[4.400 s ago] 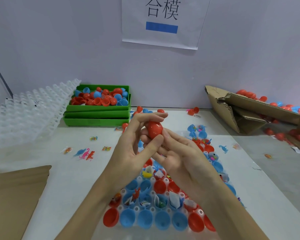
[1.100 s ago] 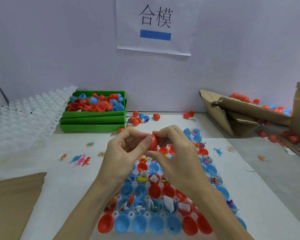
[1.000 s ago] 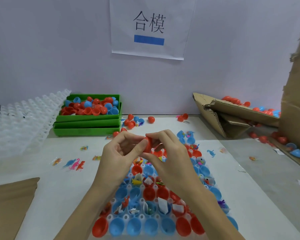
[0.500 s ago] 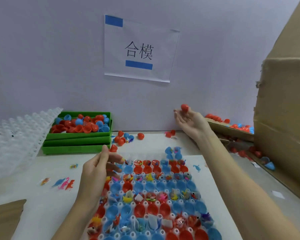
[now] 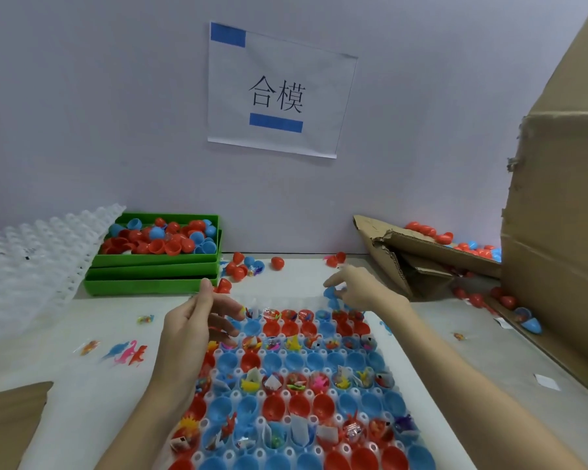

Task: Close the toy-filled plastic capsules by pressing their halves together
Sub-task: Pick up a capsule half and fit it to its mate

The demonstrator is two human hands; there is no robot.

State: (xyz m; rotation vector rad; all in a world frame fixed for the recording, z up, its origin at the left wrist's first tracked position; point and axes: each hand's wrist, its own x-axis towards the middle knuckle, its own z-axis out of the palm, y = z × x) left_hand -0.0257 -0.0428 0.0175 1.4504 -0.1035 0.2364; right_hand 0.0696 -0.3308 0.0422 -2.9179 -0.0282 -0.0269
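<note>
A clear plastic tray (image 5: 296, 301) lies in front of me, with rows of red and blue capsule halves (image 5: 279, 407) standing in it. Many of the halves hold small toys. My left hand (image 5: 197, 330) hovers over the tray's far left corner with its fingers spread and nothing in them. My right hand (image 5: 357, 290) is at the tray's far edge, thumb and fingers curled around a loose blue capsule half (image 5: 330, 294). Part of that half is hidden by the fingers.
Stacked green bins (image 5: 150, 286) of red and blue halves stand at the back left, beside a pile of clear trays (image 5: 31, 266). Loose red capsules (image 5: 276, 262) lie by the wall. A tall cardboard box (image 5: 557, 232) and a torn flap (image 5: 421, 252) with closed capsules (image 5: 428, 228) are on the right. Toy dinosaurs (image 5: 126, 352) lie on the left.
Both hands were pressing a red capsule shut. My right hand then carried it up towards the cardboard on the right and has come down to the blue half. My left hand dropped to the tray.
</note>
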